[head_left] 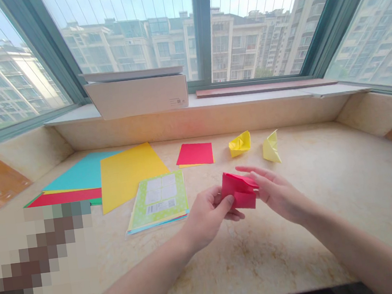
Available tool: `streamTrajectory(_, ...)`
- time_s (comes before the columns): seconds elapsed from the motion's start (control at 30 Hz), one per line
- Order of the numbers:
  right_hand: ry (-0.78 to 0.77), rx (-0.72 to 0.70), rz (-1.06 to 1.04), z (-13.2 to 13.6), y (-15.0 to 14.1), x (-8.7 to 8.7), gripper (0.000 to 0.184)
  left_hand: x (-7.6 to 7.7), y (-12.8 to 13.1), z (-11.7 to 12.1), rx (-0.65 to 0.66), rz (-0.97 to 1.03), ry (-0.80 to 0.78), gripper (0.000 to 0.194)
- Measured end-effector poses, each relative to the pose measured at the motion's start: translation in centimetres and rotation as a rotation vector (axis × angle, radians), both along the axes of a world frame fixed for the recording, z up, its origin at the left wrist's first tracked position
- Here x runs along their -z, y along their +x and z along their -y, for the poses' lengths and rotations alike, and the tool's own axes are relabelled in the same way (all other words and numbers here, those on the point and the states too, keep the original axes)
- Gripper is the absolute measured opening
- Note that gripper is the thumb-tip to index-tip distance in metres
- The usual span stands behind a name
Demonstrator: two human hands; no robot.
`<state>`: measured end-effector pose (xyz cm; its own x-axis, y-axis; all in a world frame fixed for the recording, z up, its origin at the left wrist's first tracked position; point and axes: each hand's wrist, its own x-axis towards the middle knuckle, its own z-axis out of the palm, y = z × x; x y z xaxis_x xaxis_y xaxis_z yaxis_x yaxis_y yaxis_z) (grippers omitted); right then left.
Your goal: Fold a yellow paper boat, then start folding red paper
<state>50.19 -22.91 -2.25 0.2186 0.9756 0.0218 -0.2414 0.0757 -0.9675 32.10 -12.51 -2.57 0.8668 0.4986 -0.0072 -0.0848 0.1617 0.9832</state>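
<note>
A small piece of red folded paper [242, 197] is held up over the stone counter, its layers parted along the top right. My left hand [213, 211] grips its left side, the thumb pressed on the front and the other fingers behind. At the right edge, my right hand [276, 189] has its fingertips on the upper flap, with one finger stretched out above it; part of this grip is hidden. Beyond the hands stand a yellow folded paper shape [240, 144] and a pale yellow one [271, 147]. Red square sheets [195, 154] lie behind, a yellow edge showing beneath.
A green-fronted packet of coloured paper [161, 194] lies left of my hands. Behind it are a large yellow sheet [124, 175] and blue [78, 173] and red sheets [66, 197]. A white box [139, 95] stands on the window ledge. Blurred blocks cover the lower left.
</note>
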Motion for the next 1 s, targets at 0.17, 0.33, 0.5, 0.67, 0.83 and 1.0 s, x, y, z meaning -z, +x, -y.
streamTrajectory(0.17, 0.084, 0.030, 0.126, -0.3, -0.4, 0.2, 0.049, -0.5, 0.1, -0.1, -0.140, 0.009, -0.049, 0.035)
streamTrajectory(0.33, 0.143, 0.157, 0.269, -0.4, -1.1, 0.7, 0.045, -0.7, 0.1, 0.2, -0.158, 0.059, -0.072, 0.045)
streamTrajectory(0.5, 0.220, 0.252, 0.219, -0.4, -1.3, 0.6, 0.055, -0.9, 0.1, 0.5, -0.191, 0.122, -0.066, 0.067)
streamTrajectory(0.67, 0.149, 0.162, 0.295, -0.3, -1.4, 0.7, 0.030, -0.7, 0.1, 0.5, -0.208, 0.174, -0.046, 0.056)
streamTrajectory(0.83, 0.187, 0.144, 0.339, -0.5, -1.5, 0.7, 0.020, -0.3, 0.2, 0.4, -0.152, 0.185, -0.034, 0.043)
streamTrajectory(1.0, 0.142, 0.133, 0.407, -0.4, -1.2, 0.4, 0.026, -0.3, 0.2, 0.4, -0.119, 0.160, 0.014, 0.034)
